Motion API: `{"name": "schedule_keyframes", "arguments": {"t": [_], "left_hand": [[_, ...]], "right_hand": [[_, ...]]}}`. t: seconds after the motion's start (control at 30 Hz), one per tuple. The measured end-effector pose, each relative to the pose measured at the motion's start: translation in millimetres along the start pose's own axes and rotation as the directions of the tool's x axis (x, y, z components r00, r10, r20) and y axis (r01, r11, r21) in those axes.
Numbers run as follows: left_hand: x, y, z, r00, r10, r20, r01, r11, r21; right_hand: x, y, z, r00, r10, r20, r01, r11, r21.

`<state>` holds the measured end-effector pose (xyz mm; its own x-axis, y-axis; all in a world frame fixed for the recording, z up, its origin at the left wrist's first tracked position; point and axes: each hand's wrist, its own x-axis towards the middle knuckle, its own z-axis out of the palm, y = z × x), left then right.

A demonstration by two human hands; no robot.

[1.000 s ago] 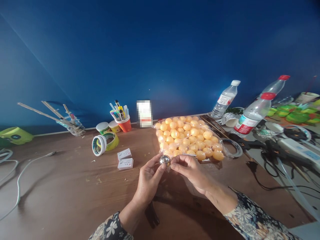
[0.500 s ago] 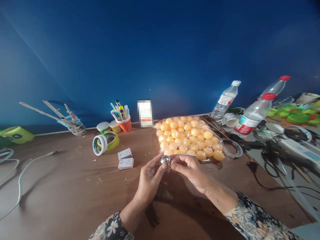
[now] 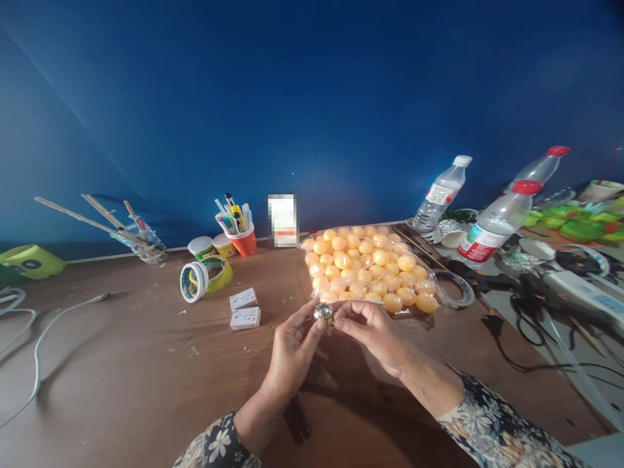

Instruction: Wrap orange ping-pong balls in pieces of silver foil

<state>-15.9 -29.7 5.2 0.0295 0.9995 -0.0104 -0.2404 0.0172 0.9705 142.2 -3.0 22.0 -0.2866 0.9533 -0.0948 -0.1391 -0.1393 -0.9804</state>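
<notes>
Holding a shiny metallic ball [image 3: 322, 312] between thumb and fingers of the left hand [image 3: 290, 346], with fingertips of the right hand [image 3: 377, 333] at the ball's right edge, too small to tell if gripping. Working above a brown table [image 3: 146, 370], just short of bagged orange balls [image 3: 377, 257], before a pen-filled red cup [image 3: 244, 244] and a blue wall [image 3: 312, 97].

Dim, soft light, pale glow on blue wall [image 3: 312, 117], shadows beneath hands [image 3: 288, 354], stretched edges

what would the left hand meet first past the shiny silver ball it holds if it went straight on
Likely the clear plastic bag of orange balls, ahead of the left hand, though depth is unclear.
</notes>
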Motion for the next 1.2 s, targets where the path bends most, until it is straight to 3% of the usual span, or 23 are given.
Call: {"name": "schedule_keyframes", "arguments": {"t": [0.53, 0.73, 1.0, 1.2], "left_hand": [[-1.4, 4.2, 4.1, 0.999, 0.000, -0.035, 0.001, 1.000, 0.031], [-1.0, 5.9, 6.1, 0.999, -0.017, -0.036, 0.017, 1.000, -0.001], [2.4, 5.3, 1.0, 0.995, -0.097, 0.015, 0.098, 0.981, -0.164], [1.9, 8.8, 0.6, 0.995, -0.089, 0.050, 0.096, 0.984, -0.149]], "right_hand": [[-0.6, 4.0, 5.2, 0.994, 0.021, -0.109, -0.014, 0.998, 0.068], [0.7, 3.2, 6.3, 0.997, 0.024, -0.080, -0.016, 0.995, 0.099], [2.7, 1.0, 7.5, 0.999, 0.045, -0.030, -0.037, 0.975, 0.221], [2.5, 1.4, 7.8, 0.998, -0.052, -0.023, 0.054, 0.993, 0.101]]}}
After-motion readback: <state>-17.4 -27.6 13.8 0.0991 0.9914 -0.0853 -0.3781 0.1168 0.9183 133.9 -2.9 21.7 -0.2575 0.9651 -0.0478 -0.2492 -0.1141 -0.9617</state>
